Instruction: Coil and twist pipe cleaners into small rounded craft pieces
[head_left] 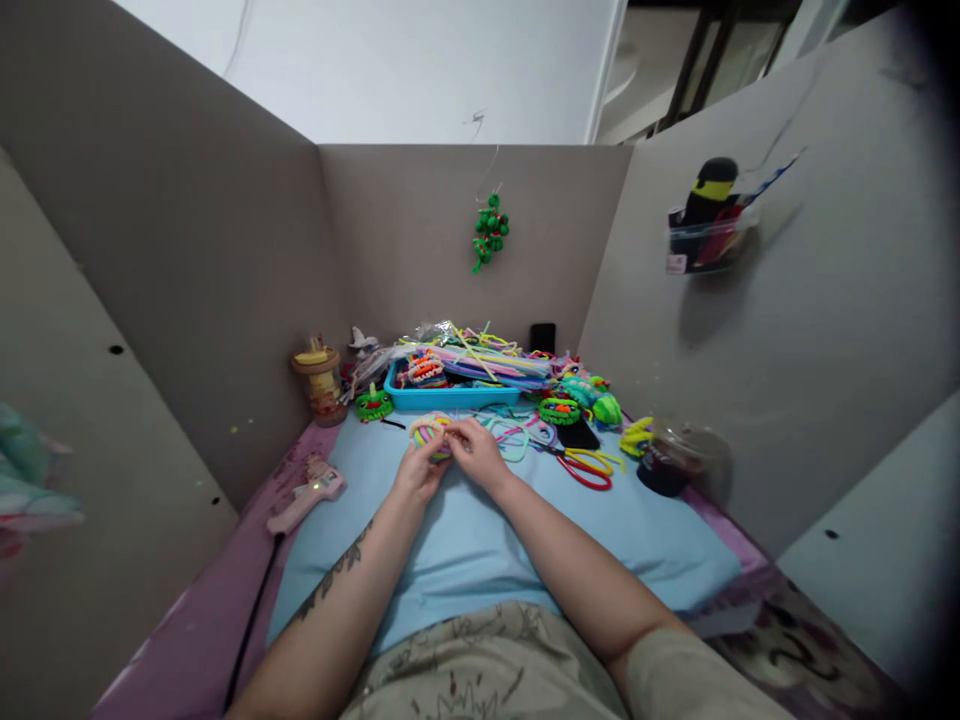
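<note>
Both my hands meet over a light blue cloth [480, 540] in the middle of the view. My left hand [418, 470] is closed round a small coiled piece of pink, yellow and green pipe cleaners [429, 432]. My right hand [474, 450] pinches the same piece from the right side with its fingertips. Just beyond them lie loose pipe cleaner loops [517, 437] in mint and pink. A blue tray [450, 398] heaped with coloured pipe cleaners stands behind.
A pink glue gun [306, 494] with a black cord lies at the left. Red scissors [583, 468] and a dark lidded cup [667, 462] are at the right. A small jar [321, 382] stands back left. Cardboard walls [225, 300] enclose the space; a green ornament [490, 230] hangs at the back.
</note>
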